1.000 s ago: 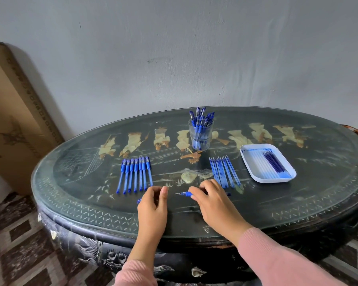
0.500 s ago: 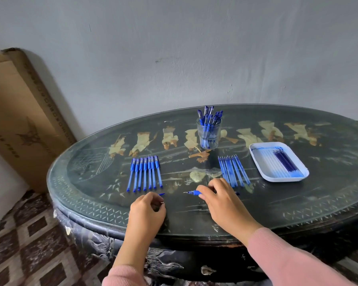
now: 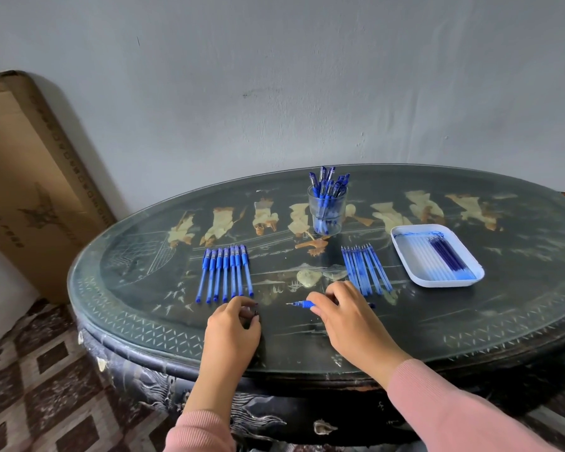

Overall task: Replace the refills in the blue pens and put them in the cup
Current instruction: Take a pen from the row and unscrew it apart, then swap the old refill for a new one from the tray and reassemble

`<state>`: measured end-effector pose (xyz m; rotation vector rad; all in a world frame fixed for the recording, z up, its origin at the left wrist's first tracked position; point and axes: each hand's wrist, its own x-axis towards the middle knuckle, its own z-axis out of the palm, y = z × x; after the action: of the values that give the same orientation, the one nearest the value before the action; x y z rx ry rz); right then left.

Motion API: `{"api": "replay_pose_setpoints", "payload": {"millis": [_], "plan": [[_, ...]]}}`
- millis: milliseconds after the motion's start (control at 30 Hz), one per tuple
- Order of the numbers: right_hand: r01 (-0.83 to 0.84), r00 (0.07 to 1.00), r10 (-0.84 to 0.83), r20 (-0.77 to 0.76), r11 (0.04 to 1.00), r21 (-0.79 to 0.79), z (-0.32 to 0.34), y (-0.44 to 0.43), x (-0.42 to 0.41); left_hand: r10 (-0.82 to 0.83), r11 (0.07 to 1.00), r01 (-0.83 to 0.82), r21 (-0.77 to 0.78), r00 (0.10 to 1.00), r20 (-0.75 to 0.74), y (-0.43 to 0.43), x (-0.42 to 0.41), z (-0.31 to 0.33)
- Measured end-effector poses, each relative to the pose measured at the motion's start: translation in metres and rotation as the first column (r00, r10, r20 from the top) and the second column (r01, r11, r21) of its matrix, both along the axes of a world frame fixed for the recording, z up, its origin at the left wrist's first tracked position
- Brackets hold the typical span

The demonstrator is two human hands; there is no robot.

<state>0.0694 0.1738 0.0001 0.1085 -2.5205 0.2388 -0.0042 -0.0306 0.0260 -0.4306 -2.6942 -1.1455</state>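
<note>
a person's two bare hands work at the near edge of a dark, glass-covered oval tabletop point(image 3: 470, 321). the right grip point(image 3: 346, 318) has its fingers curled over a blue pen point(image 3: 302, 304) that lies flat on the glass, its fine metal point facing left and its far end showing past the knuckles. the left grip point(image 3: 234, 324) is curled, with something small and dark at the fingertips; whether it holds anything cannot be told.

the pen looks slim, light and stiff, made of smooth plastic, so it would likely roll or slide on the glass. the darker blue sleeve just behind the point seems the surest place to pinch it, with the other hand on the barrel.

a neat row of blue pens point(image 3: 224, 274) lies just beyond the left grip. a fan of thin refills point(image 3: 366, 270) lies beyond the right one; they look bendable and best lifted mid-length. a clear cup point(image 3: 327, 210) of finished pens stands farther back. a white tray point(image 3: 437, 282) at the right holds more refills.
</note>
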Motion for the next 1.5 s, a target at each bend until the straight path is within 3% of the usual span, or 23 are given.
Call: {"api": "replay_pose_setpoints", "payload": {"millis": [133, 300, 433, 533, 700, 833, 1000, 1167, 1300, 1500], "plan": [[-0.002, 1.000, 0.002, -0.005, 1.000, 0.014, 0.000, 0.000, 0.000, 0.018, 0.999, -0.017, 0.042, 1.000, -0.024, -0.001, 0.006, -0.002], [0.002, 0.998, -0.002, -0.060, 1.000, 0.006, 0.002, -0.001, 0.001, 0.081, 0.988, -0.045, 0.151, 0.966, -0.245, 0.019, 0.033, 0.004], [0.023, 0.991, -0.021, -0.128, 1.000, 0.008, 0.005, 0.001, 0.002, -0.077, 0.950, 0.109, 0.292, 0.990, -0.120, 0.045, 0.048, 0.004], [0.034, 0.980, -0.073, -0.187, 0.979, -0.203, 0.014, 0.002, 0.007, -0.164, 0.881, 0.108, 0.460, 0.983, 0.083, 0.055, 0.051, 0.007], [-0.035, 0.981, -0.080, -0.175, 0.821, -0.570, 0.043, -0.012, 0.009, -0.314, 0.780, 0.142, 0.610, 0.931, 0.185, 0.054, 0.048, 0.010], [-0.027, 0.999, -0.008, -0.039, 0.584, -0.811, 0.059, -0.027, 0.004, -0.379, 0.732, 0.151, 0.665, 0.901, 0.212, 0.047, 0.047, 0.008], [0.056, 0.997, 0.017, 0.078, 0.537, -0.842, 0.068, -0.026, 0.005, -0.363, 0.721, 0.132, 0.681, 0.908, 0.208, 0.047, 0.049, 0.008], [0.052, 0.993, 0.077, 0.086, 0.364, -0.930, 0.089, -0.015, 0.006, -0.375, 0.740, 0.167, 0.652, 0.907, 0.193, 0.047, 0.050, 0.007], [0.101, 0.985, 0.103, 0.139, 0.309, -0.946, 0.100, -0.009, 0.004, -0.381, 0.755, 0.184, 0.629, 0.904, 0.192, 0.046, 0.050, 0.007], [0.020, 0.999, 0.028, 0.029, 0.261, -0.965, 0.128, 0.011, -0.006, -0.384, 0.796, 0.222, 0.563, 0.905, 0.186, 0.044, 0.050, 0.004]]}}
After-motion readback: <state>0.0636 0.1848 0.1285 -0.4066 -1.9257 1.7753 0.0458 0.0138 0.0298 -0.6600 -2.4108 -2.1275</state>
